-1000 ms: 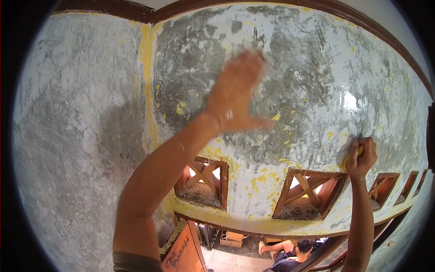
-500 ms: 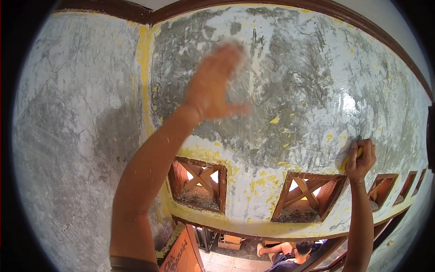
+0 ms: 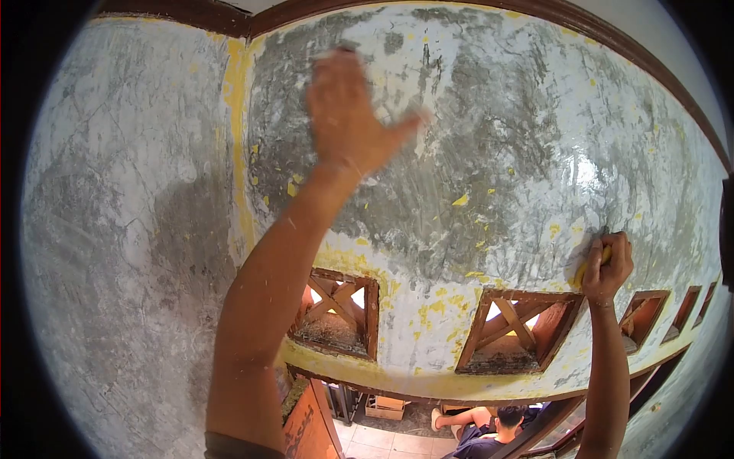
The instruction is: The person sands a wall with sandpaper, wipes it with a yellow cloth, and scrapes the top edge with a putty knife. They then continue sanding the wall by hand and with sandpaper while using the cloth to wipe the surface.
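Two hands up on the wall (image 3: 497, 138) here. The right hand (image 3: 608, 268) is curled tight around one small yellow thing (image 3: 584, 272) and presses it against the wall, low on the right, just above a vent. Can't really tell what that yellow thing is, most of it is hidden in the fist. The left hand (image 3: 348, 115) is high up near the corner, spread flat on the wall with the thumb sticking out; something grey peeks past the fingertips, too blurry to name. The wall itself is patchy grey and white, with little yellow paint flecks (image 3: 461, 200) all over. Below the hands I count at least four wooden-framed vents with crossed slats: one behind the left forearm (image 3: 336, 314), one in the middle (image 3: 516, 329), and two smaller ones (image 3: 642, 317) trailing off right. The two big ones have dirt sitting on their bottom ledges. Way down below there's one cardboard box (image 3: 386, 405), an orange board (image 3: 306, 424) with lettering, and a person (image 3: 497, 428) sitting on the floor.
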Demonstrator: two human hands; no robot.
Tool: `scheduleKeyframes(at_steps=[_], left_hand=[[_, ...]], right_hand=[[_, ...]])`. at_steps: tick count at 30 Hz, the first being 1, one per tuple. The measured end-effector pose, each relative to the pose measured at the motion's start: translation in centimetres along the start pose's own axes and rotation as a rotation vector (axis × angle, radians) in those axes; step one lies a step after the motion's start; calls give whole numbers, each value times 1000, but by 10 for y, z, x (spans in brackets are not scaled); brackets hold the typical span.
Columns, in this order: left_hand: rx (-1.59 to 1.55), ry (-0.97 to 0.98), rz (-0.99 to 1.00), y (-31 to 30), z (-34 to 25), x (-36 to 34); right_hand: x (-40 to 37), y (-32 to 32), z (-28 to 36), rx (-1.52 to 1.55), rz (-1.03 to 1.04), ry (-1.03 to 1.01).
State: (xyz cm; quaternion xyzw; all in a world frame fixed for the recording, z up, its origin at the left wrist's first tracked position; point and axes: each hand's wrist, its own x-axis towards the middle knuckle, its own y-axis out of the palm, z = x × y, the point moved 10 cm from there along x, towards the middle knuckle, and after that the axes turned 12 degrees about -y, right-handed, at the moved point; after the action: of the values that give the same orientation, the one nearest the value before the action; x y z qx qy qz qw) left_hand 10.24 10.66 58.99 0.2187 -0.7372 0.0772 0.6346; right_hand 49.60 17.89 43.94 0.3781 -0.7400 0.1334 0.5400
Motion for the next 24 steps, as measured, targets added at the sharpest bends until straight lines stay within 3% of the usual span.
scheduleKeyframes(at_steps=[1,3,4,5,7,8,11,12,13,16,17,19,20,22,23,24], left_hand=[[0,-3,-4,-12,-6,-15],[-469,742,352,-43,-79,-95],[-407,843,386,-37,-79,-103],[-410,838,384,-35,-72,-91],[-299,519,188,-20,-37,-13],[-141,247,148,2,-8,19],[-139,125,45,-17,-17,4],[-394,361,136,-34,-42,-25],[-392,361,130,-40,-43,-37],[-433,1047,432,-37,-86,-113],[-434,1037,437,-35,-80,-93],[-322,325,401,-9,-26,19],[-326,328,403,-1,-28,14],[-32,115,31,-2,-16,16],[-33,113,28,-13,-21,4],[-216,443,186,-28,-55,-35]], right_hand=[[-1,0,1,3,-3,-13],[-2,0,0,-4,-20,-27],[-3,0,0,-7,-7,-30],[-2,2,-1,-6,13,-36],[0,1,0,0,0,-32],[-1,0,1,6,-11,-21],[-3,1,-1,2,2,6],[-3,1,-1,2,-1,6],[-2,0,1,4,-4,-15],[-2,0,0,-10,-9,-31],[-3,2,0,-5,8,-28],[-1,3,2,3,2,-19],[0,0,2,0,-14,-8],[-1,0,1,-14,-10,-19],[-1,1,1,-15,-2,-30],[0,1,2,-14,-4,-32]])
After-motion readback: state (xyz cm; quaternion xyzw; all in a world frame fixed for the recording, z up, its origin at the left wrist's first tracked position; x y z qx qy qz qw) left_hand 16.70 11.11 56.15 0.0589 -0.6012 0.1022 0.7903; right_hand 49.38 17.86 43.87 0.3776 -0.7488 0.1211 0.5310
